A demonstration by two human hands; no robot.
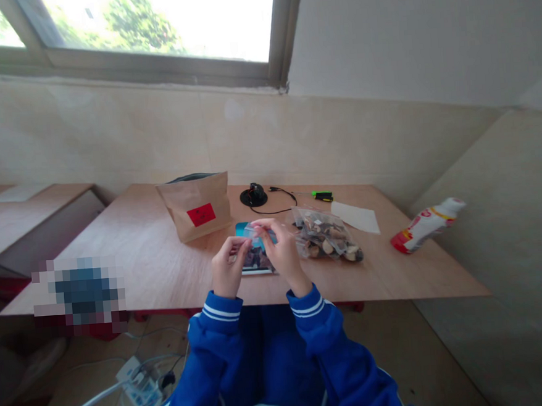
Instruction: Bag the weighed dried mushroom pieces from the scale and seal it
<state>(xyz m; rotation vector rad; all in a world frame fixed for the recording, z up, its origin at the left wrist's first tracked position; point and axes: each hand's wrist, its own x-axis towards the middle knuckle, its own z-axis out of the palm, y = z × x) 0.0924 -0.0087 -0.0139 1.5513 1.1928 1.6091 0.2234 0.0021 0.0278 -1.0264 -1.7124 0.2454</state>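
Observation:
Both my hands are raised over the middle of a plywood table [131,262], fingertips meeting. My left hand [228,269] and my right hand [284,254] pinch a small piece of clear plastic [260,230]. Beneath them lies a flat blue and dark printed packet [256,259], partly hidden by my hands. To the right of my right hand is a clear plastic bag of dried brown pieces [326,236]. A brown paper bag with a red label [197,209] stands to the left, behind my left hand.
A black round device with a cable [253,195], a green-and-black tool [322,195] and a white paper sheet [355,217] lie at the back. A white-and-red bottle [428,225] lies on the right. A power strip [139,385] sits on the floor below.

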